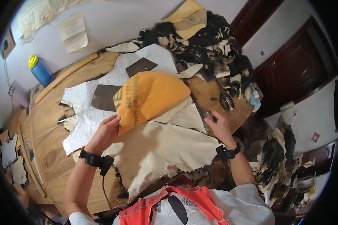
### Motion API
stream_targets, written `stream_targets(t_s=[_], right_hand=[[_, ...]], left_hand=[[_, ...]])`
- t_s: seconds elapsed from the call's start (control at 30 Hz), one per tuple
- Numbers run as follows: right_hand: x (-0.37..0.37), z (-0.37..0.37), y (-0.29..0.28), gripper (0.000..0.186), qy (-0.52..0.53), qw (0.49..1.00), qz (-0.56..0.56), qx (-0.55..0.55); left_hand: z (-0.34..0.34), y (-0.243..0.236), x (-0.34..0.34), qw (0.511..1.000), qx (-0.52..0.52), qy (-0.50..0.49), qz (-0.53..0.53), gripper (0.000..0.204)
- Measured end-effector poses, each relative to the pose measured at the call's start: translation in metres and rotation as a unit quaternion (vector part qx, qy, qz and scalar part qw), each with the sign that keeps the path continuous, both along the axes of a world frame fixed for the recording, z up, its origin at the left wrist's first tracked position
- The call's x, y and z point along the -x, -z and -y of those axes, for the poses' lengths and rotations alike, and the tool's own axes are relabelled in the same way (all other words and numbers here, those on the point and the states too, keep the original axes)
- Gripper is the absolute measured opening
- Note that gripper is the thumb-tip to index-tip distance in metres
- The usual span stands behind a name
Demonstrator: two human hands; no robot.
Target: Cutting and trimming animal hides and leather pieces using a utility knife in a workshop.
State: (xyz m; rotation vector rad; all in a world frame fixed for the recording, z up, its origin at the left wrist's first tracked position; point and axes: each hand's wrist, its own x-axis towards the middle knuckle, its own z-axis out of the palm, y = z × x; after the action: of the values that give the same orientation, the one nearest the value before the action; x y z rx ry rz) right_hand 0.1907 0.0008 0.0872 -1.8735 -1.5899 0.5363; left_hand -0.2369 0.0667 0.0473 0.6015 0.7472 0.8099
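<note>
My left hand (107, 131) grips the lower left edge of an orange paper pattern piece (150, 95) that bulges up over a pale beige hide (161, 146) spread on the wooden table (49, 123). My right hand (218, 125) presses on the hide's right edge and holds a small dark object, too small to tell what it is. Both wrists wear black bands. White sheets (82, 112) with dark brown cut shapes (103, 97) lie under and behind the orange piece.
Black scissors (226, 101) lie on the table beyond my right hand. A heap of black and tan fur scraps (210, 45) fills the far right; more scraps (278, 157) lie on the floor. A blue bottle with a yellow cap (39, 71) stands far left.
</note>
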Motion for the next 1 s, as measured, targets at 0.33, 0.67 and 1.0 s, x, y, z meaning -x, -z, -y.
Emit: stream_targets(t_s=[0.33,0.67,1.0], right_hand=[[-0.06,0.035,-0.019,0.025,0.046,0.998,-0.024,-0.043],[-0.05,0.05,0.021,0.024,-0.173,0.983,0.052,0.027],[-0.03,0.034,0.016,0.027,-0.262,0.963,0.063,0.023]], left_hand=[[0.062,-0.002,-0.078,0.632,-0.615,0.218,-0.418,0.047],[0.086,-0.001,-0.082,0.646,-0.535,0.25,-0.483,0.05],[0.093,-0.017,0.002,0.648,-0.413,0.06,-0.637,0.042]])
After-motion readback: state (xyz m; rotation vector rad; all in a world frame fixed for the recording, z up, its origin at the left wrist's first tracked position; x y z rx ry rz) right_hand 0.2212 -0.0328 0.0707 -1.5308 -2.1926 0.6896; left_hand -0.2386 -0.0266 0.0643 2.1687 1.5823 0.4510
